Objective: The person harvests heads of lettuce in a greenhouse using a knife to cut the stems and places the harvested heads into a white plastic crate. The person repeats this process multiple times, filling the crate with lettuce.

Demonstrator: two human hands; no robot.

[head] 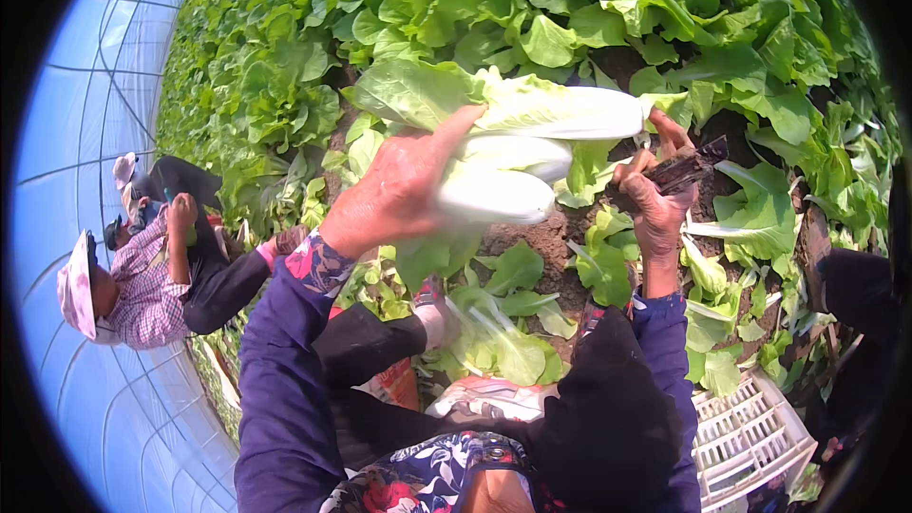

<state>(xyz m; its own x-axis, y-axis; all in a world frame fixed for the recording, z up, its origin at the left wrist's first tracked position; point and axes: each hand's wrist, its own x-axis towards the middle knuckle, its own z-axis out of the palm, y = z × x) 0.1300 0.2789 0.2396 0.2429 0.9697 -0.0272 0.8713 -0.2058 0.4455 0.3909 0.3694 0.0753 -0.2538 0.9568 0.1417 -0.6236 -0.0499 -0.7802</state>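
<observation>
Several trimmed leafy cabbage heads (499,189) with thick white bases lie together in my left hand (399,189), its thumb across their leaves. Their bases point right. The uppermost head's white base (605,112) reaches my right hand (659,178), whose upper finger is by its cut end. That hand is closed around a dark, dirt-covered tool handle or blade (687,165); which part shows, I cannot tell. Loose green leaves (499,342) lie on the soil below, between my feet.
Dense leafy plants (534,7) grow ahead. A white plastic crate (748,434) stands at lower right. Co-workers (142,285) in hats sit at the left, beside blue-looking greenhouse film (64,135). A dark-clothed shape (858,292) is at the right edge. A printed sack (491,399) lies below.
</observation>
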